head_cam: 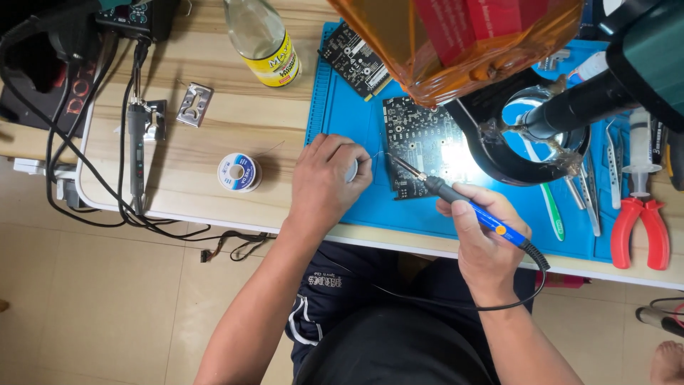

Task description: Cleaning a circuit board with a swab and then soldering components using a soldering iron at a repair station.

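Stretching across the room is a pale wooden worktop [235,135] with a blue silicone work mat [342,142] laid on its right half, and on that mat lies a black printed circuit board [417,135], flat, partly under a round black-rimmed magnifier lamp [499,160]. That board looks stiff but fragile to me, best held by its bare edges rather than its populated face. The person's right hand [484,242] is closed in a pen-like grip around a blue-handled soldering iron [463,207], its tip resting at the board's lower left corner; the iron seems light, and the handle is the only safe place to hold it. The left hand [324,178] sits on the mat just left of the board, curled around a small spool, feeding thin solder wire [376,155] toward the tip; soft and easily bent, I would guess. Another blue-labelled solder spool [239,172] rests apart on the bare wood.
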